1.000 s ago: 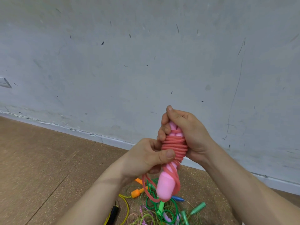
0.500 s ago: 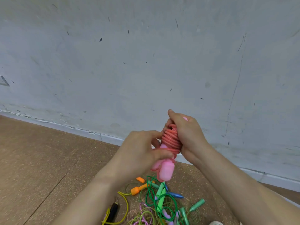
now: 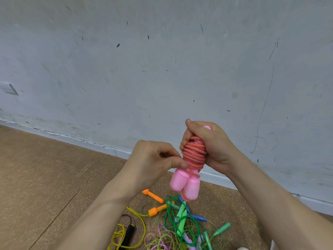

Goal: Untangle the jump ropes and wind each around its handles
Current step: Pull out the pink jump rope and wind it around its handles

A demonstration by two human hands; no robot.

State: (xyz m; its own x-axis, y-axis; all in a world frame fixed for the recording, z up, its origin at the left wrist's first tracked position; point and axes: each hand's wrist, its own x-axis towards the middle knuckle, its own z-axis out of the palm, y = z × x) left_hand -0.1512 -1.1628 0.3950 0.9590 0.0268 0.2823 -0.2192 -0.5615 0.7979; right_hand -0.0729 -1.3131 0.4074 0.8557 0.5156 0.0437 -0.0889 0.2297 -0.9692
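A pink jump rope (image 3: 194, 153) is coiled tightly around its two pink handles (image 3: 185, 184), which point down side by side. My right hand (image 3: 212, 147) grips the upper part of the bundle, its fingers wrapped over the coils. My left hand (image 3: 158, 163) pinches the lowest coil with thumb and fingers at the bundle's left side. Below on the floor lies a tangle of other jump ropes (image 3: 180, 228): green handles and cord, orange handles (image 3: 155, 196), a blue handle (image 3: 198, 217), a yellow cord with a black handle (image 3: 128, 231), purple cord.
A brown cork-like floor (image 3: 45, 177) meets a scuffed grey-white wall (image 3: 144, 69) with a pale baseboard just beyond my hands. A wall plate (image 3: 9, 88) sits at the far left.
The loose loop of pink cord that hung by the handles has been wound in; the coil is now tight. The bundle has tipped so both handle ends show, and my left hand shifted to its lower edge.
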